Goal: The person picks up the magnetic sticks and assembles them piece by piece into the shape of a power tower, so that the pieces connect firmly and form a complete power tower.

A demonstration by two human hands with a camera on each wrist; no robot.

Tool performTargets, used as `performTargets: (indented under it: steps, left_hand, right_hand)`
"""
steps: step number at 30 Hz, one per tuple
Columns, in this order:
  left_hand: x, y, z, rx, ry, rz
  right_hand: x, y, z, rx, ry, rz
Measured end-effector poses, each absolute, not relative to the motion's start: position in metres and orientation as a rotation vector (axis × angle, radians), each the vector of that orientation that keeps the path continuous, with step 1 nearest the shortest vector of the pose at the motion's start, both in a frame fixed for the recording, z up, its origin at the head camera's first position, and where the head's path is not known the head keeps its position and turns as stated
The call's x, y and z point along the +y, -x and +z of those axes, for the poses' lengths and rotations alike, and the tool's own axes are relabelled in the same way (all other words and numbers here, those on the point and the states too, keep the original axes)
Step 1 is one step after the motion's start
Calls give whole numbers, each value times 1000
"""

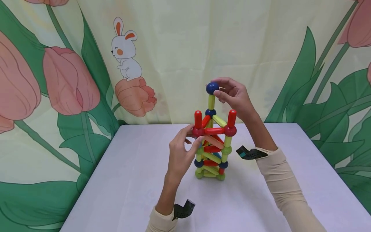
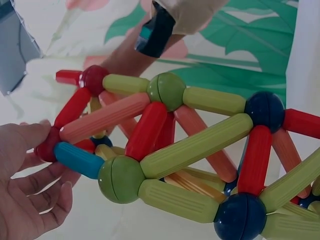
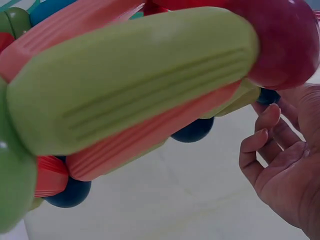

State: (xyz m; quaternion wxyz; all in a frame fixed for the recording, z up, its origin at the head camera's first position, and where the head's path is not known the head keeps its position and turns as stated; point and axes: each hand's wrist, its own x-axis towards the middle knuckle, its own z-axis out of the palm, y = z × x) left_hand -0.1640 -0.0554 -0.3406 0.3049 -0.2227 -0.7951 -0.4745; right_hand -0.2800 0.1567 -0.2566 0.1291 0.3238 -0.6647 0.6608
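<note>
A tower of magnetic sticks and balls [image 1: 211, 149] stands upright on the table. My right hand [image 1: 235, 95] pinches a dark blue ball [image 1: 212, 87] at the top of an upright yellow-green stick [image 1: 211, 102] at the tower's back. With thumb and fingers, my left hand [image 1: 180, 149] grips the dark red ball [image 2: 48, 145] at the upper left corner; in the left wrist view a blue stick [image 2: 79, 160] joins that ball. Two red sticks [image 1: 198, 119] point up from the front corners. The right wrist view shows the right fingers partly behind the tower.
The table [image 1: 139, 180] has a white cover. Behind it hangs a curtain [image 1: 185, 58] printed with tulips and a rabbit. A dark red ball [image 1: 230, 130] marks the tower's upper right corner, near the right forearm.
</note>
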Motion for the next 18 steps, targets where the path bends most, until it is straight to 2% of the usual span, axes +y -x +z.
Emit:
performTargets:
  steps: [5, 18]
  left_hand:
    - [-57, 164, -340, -2096, 581, -1260]
    - [-53, 170, -327, -1963, 566, -1459]
  right_hand:
    - [155, 280, -262, -1967, -914, 1933]
    - [151, 285, -291, -2061, -1068, 1871]
